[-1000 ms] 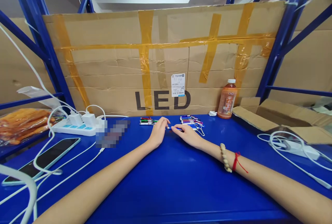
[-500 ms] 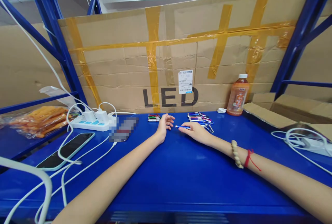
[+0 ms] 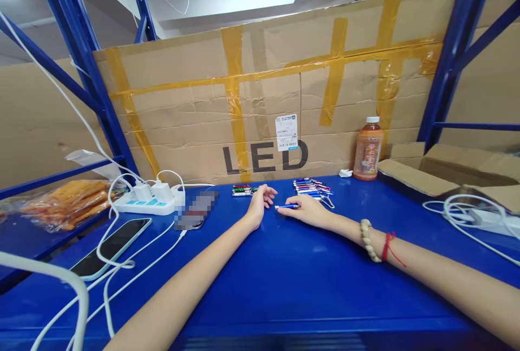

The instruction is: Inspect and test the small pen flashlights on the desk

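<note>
My right hand point(image 3: 311, 211) pinches a slim blue metal tube with a silver tip, like a penlight point(image 3: 286, 206), just above the blue tabletop point(image 3: 280, 280); its tip points left. Behind this hand lies a pile of similar slim tubes point(image 3: 311, 186), mostly blue, some reddish or purple, with a metal clip point(image 3: 327, 202) at the pile's near edge. My left hand point(image 3: 259, 207) rests on its side with fingers loosely curled and apart, holding nothing. Beside its wrist and knuckles lies a smaller group of red, green and silver tubes point(image 3: 242, 190), partly hidden by the hand.
To the left are a power strip point(image 3: 148, 203) with chargers, a phone point(image 3: 111, 248), a blurred-out device point(image 3: 199, 210) and looping white cables. Behind stands a taped cardboard sheet point(image 3: 195, 140). An orange drink bottle point(image 3: 368, 150), crumpled tissue point(image 3: 345, 173) and open carton point(image 3: 422, 180) stand right.
The view has tilted up slightly. The blue penlight now shows more in front of my right fingers, and the thumb has shifted along it. My left hand stays almost still.
</note>
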Action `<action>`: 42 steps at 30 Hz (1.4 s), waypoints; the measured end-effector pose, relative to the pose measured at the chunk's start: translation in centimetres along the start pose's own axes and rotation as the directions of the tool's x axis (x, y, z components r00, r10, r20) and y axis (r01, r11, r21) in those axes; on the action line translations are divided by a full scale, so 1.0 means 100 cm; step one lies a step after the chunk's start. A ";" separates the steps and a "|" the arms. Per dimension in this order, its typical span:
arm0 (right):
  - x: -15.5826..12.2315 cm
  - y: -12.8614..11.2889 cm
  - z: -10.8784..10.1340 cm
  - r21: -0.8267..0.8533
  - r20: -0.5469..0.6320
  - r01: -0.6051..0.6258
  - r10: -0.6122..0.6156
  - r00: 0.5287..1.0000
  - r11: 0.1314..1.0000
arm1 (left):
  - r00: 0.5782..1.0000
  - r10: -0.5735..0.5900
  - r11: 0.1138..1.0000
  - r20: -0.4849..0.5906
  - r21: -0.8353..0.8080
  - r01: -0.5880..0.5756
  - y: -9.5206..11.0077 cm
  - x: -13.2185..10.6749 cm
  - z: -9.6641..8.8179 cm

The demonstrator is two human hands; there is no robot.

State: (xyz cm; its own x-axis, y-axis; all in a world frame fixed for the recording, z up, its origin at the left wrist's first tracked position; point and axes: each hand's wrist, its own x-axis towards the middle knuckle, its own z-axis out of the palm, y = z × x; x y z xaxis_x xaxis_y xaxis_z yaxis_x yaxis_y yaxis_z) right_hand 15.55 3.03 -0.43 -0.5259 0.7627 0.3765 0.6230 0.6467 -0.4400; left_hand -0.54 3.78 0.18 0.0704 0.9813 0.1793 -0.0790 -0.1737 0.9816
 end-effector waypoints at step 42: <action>-0.001 0.001 -0.002 0.089 0.055 0.003 -0.008 0.998 0.996 | 0.999 0.035 0.998 0.021 0.044 -0.036 -0.007 0.004 -0.001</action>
State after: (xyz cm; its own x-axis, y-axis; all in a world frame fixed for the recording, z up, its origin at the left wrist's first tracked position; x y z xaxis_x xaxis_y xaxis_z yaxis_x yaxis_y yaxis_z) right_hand 15.75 3.02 -0.36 -0.5615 0.7568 0.3347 0.5677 0.6465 -0.5097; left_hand -0.60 4.34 -0.46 0.0886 0.9725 0.2152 -0.0375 -0.2127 0.9764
